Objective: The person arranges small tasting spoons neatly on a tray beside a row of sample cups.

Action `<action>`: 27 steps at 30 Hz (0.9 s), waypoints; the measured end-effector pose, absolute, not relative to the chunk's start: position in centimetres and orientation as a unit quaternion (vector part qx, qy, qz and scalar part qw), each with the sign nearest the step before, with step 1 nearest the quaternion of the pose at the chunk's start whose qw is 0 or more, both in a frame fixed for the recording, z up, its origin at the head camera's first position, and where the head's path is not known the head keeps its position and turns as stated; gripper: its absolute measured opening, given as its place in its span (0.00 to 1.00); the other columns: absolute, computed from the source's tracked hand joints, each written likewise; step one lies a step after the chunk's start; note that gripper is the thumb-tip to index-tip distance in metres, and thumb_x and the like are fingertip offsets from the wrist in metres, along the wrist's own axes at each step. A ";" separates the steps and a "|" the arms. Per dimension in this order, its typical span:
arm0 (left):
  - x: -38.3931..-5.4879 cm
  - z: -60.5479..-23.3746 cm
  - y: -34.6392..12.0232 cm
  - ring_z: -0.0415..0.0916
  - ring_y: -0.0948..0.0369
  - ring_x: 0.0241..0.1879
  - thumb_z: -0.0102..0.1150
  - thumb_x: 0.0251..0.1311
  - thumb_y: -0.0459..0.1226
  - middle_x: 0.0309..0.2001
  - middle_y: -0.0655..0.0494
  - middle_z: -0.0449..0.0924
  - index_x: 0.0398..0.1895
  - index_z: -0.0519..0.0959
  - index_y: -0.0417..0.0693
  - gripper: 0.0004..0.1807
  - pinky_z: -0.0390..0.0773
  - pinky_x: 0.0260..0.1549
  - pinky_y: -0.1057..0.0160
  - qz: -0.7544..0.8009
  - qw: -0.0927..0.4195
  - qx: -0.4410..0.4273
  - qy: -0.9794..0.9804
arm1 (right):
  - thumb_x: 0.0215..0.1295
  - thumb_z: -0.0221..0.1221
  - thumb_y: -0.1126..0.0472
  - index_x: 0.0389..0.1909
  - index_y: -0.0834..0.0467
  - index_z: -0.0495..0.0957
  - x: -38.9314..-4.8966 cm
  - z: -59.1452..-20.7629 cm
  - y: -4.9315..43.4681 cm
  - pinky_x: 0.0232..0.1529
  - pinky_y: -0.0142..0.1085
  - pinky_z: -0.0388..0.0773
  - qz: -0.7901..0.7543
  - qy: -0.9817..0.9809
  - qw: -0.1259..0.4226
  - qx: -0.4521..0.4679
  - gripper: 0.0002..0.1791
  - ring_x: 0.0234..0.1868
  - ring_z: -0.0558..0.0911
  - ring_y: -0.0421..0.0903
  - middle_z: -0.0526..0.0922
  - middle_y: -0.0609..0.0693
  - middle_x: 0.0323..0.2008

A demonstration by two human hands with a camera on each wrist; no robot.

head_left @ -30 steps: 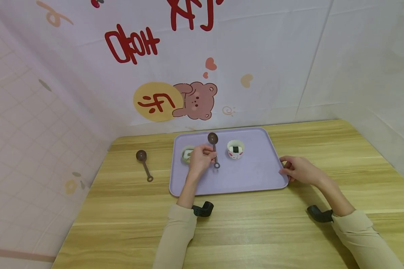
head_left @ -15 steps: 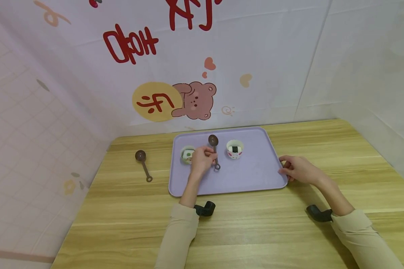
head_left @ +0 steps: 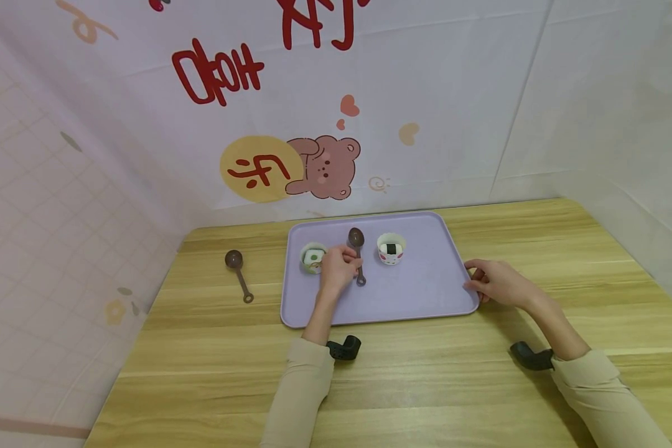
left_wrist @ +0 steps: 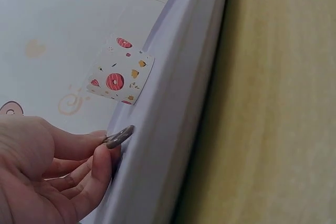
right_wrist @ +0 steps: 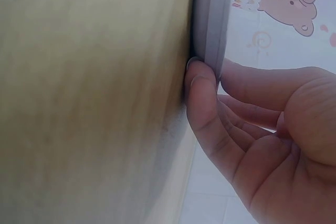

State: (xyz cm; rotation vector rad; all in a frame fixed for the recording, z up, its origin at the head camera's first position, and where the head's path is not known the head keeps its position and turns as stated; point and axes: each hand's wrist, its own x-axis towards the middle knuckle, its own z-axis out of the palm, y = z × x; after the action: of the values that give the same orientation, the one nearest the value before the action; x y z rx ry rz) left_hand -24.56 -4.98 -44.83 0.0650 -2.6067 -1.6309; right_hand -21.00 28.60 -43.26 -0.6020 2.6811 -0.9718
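Observation:
A brown measuring scoop (head_left: 356, 237) lies over the lilac tray (head_left: 420, 292), its bowl toward the back wall. My left hand (head_left: 338, 269) pinches its handle between thumb and fingers; the left wrist view shows the ring end (left_wrist: 121, 137) poking out past the fingertips. To the left of that hand is a green-patterned paper cup (head_left: 312, 259) with a white and green piece inside. On its other side stands a white paper cup (head_left: 391, 250) holding a rice-ball-like piece with a dark band. My right hand (head_left: 498, 283) grips the tray's right rim, thumb above and fingers underneath.
Another brown scoop (head_left: 236, 266) lies on the wooden table (head_left: 201, 348), left of the tray. Behind the table hangs a white printed cloth (head_left: 453, 112) with a bear and red characters.
My left hand has shifted slightly right, and the scoop it holds has come a little toward me. My right hand stays on the tray's rim.

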 end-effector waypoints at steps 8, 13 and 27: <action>-24.4 -44.8 -4.8 0.78 0.63 0.20 0.68 0.59 0.28 0.27 0.47 0.84 0.36 0.82 0.35 0.05 0.77 0.23 0.69 -0.501 0.038 0.025 -0.864 | 0.68 0.62 0.70 0.58 0.80 0.69 -21.0 -43.1 28.5 0.24 0.35 0.80 -0.328 0.916 0.115 -0.202 0.23 0.22 0.79 0.43 0.82 0.50 0.28; -24.3 -44.6 -4.7 0.82 0.58 0.23 0.69 0.58 0.28 0.27 0.47 0.85 0.35 0.81 0.35 0.06 0.80 0.28 0.64 -0.482 0.040 0.036 -0.875 | 0.68 0.62 0.70 0.58 0.80 0.69 -21.0 -43.0 28.5 0.24 0.35 0.80 -0.327 0.916 0.117 -0.200 0.23 0.23 0.80 0.43 0.82 0.51 0.28; -24.3 -44.3 -4.8 0.83 0.53 0.32 0.71 0.57 0.30 0.30 0.46 0.85 0.34 0.83 0.37 0.05 0.82 0.34 0.59 -0.453 0.051 0.044 -0.889 | 0.69 0.61 0.70 0.58 0.80 0.68 -21.0 -42.9 28.5 0.24 0.36 0.81 -0.328 0.916 0.120 -0.197 0.24 0.23 0.80 0.43 0.81 0.51 0.28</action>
State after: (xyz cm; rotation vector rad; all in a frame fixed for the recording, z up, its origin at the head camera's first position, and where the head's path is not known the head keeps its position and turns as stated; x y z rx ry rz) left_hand -24.25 -4.80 -44.30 0.1346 -2.7055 -1.3785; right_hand -21.00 28.54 -42.94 -0.5756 2.6766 -0.9590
